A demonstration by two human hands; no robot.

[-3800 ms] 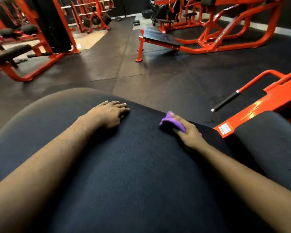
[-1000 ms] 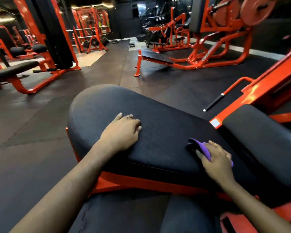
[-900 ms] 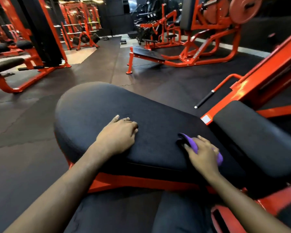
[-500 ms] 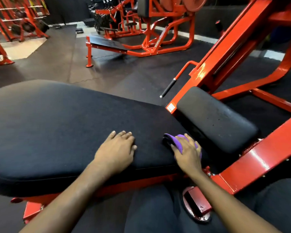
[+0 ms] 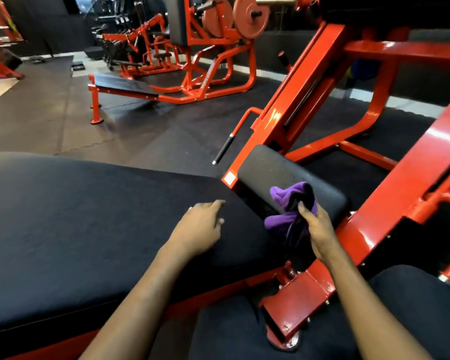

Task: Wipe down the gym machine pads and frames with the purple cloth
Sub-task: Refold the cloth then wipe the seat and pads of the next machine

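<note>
Though printed on, unreadable at this size: white sticker (image 5: 229, 178) on the glossy red painted frame (image 5: 369, 224), just beside the small pad (image 5: 276, 170), rounded, smooth and black. Grips the crumpled, fleecy purple cloth (image 5: 283, 201) in the right hand (image 5: 318, 231), held up before that pad's near end. Rests the left hand (image 5: 200, 229) flat, fingers relaxed, on the large pad (image 5: 89, 216), matte and fine-grained.

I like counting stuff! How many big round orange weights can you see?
2. Both sit high on the far machine: the left weight and the right weight, side by side. More could be hidden behind them.
</note>
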